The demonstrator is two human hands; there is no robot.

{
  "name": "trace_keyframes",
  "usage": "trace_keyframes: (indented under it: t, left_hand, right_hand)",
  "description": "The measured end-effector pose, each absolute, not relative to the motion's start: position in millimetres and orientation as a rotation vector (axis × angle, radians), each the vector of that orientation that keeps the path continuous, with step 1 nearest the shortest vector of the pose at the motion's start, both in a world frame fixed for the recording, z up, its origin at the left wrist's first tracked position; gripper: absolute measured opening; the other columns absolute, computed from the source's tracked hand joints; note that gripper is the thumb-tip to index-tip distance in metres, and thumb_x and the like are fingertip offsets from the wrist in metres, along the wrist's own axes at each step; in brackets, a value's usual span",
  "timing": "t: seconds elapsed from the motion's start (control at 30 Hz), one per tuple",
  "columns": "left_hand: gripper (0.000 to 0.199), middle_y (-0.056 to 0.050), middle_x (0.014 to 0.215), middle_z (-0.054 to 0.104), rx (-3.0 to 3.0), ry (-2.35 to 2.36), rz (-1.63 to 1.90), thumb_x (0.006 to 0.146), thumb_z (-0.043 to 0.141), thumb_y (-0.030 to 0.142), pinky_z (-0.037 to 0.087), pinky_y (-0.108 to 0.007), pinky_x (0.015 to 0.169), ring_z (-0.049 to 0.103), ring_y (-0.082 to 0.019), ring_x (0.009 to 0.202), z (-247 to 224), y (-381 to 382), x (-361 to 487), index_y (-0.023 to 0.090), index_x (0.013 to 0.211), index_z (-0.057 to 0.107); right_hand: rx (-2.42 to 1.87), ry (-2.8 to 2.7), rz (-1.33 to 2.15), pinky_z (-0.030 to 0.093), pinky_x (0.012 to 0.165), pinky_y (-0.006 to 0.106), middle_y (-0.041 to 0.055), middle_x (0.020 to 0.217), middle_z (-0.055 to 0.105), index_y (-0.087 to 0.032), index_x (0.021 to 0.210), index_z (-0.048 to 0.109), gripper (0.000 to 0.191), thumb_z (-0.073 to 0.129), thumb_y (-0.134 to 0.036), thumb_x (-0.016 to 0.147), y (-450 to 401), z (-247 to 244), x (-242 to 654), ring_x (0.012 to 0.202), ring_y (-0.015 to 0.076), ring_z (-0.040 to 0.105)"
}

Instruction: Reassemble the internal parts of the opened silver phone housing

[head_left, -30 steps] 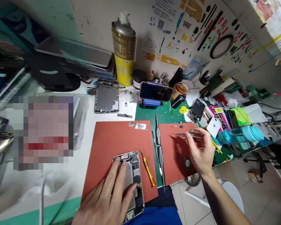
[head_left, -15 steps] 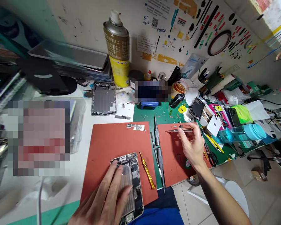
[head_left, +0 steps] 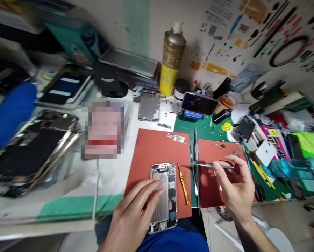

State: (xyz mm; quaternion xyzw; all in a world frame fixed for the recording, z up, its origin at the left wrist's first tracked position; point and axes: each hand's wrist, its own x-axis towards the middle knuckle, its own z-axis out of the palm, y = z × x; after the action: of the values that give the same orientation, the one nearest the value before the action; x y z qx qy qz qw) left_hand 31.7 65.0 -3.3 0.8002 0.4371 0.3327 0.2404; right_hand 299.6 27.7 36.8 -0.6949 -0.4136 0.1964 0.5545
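A phone (head_left: 172, 196) with its back off and its battery and circuit parts exposed lies at the mat's near edge. The fingers of my left hand (head_left: 136, 206) are stretched out over its left side, with the fingertips resting on the battery (head_left: 161, 203). My right hand (head_left: 235, 185) is closed around a slim screwdriver (head_left: 209, 165) with a knurled silver shaft and a dark red end cap. Its tip points left, above the tools between the two mats. A gold screwdriver (head_left: 184, 184) rests just right of the phone.
Tweezers (head_left: 196, 147) and a thin metal tool (head_left: 192, 164) separate the red-brown mats (head_left: 146, 154). A metal-shielded board (head_left: 176, 137) lies on the left mat. Behind stand a spray can (head_left: 171, 66) and a propped phone (head_left: 199, 103). Another opened phone (head_left: 33, 150) is far left.
The view has swung left. My right hand has moved the screwdriver leftward and nearer, away from the small parts on the right mat. My left hand's fingers have slid down toward the battery's middle.
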Motion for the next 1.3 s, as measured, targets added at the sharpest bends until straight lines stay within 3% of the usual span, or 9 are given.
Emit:
trace_keyframes:
  t: [0.27,0.83,1.3]
  left_hand:
    - [0.017,-0.004,0.101,0.083,2.044,1.055,1.052,0.107,0.062,0.016,0.068,-0.030,0.089,0.080,-0.018,0.096,-3,74,40,0.021,0.111,0.078]
    - [0.018,-0.002,0.101,0.081,2.091,1.015,1.070,0.105,0.062,0.009,0.065,-0.028,0.090,0.078,-0.016,0.095,-9,73,41,0.020,0.111,0.075]
    - [0.016,-0.003,0.101,0.081,1.911,0.913,1.127,0.101,0.069,0.006,0.062,-0.021,0.089,0.077,-0.013,0.094,-10,77,37,0.018,0.109,0.076]
  right_hand:
    - [-1.535,-1.163,0.566,0.074,0.076,0.032,0.0042,0.097,0.084,-0.026,0.121,0.068,0.029,0.080,-0.020,0.095,11,31,245,0.080,0.0205,0.083]
    - [-1.522,-1.258,0.546,0.074,0.078,0.031,0.0046,0.103,0.083,-0.025,0.125,0.068,0.034,0.078,-0.013,0.095,7,26,241,0.084,0.0200,0.083]
    - [-1.469,-1.023,0.768,0.069,0.078,0.018,0.0000,0.098,0.085,-0.029,0.120,0.069,0.029,0.079,-0.017,0.096,10,31,239,0.079,0.0132,0.083]
